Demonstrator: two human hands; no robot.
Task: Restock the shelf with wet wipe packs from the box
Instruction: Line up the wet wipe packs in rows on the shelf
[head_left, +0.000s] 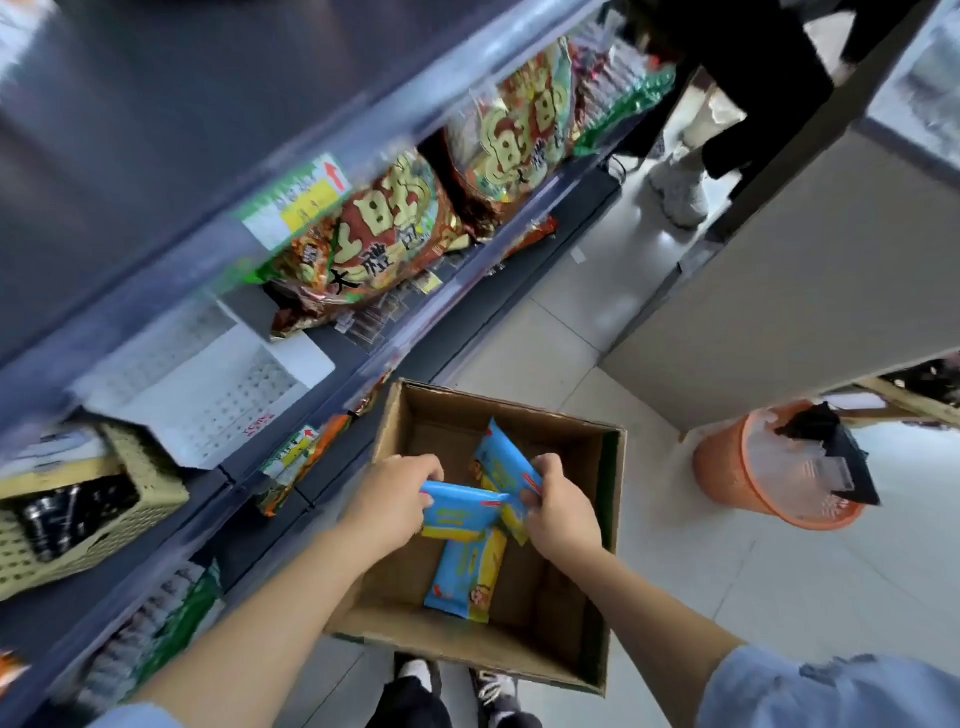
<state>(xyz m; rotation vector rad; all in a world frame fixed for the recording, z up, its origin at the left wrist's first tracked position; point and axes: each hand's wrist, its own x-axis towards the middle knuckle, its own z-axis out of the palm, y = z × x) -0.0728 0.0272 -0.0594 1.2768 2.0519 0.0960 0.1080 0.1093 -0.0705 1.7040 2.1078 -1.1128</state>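
An open cardboard box (582, 644) stands on the floor in front of me. Inside it are blue and yellow wet wipe packs. My left hand (389, 493) grips one pack (460, 512) lying crosswise above the box floor. My right hand (558, 512) holds a second pack (501, 460) that tilts up toward the far side. A third pack (465, 577) lies loose on the box bottom. The dark shelf unit (270, 332) runs along my left, with a white perforated shelf section (208, 384) beside large snack bags (363, 244).
A beige basket (130, 493) of dark items sits on the shelf at the left. An orange bin (779, 467) stands on the tiled floor to the right, next to a grey cabinet (779, 291). Another person's legs (685, 176) stand at the aisle's far end.
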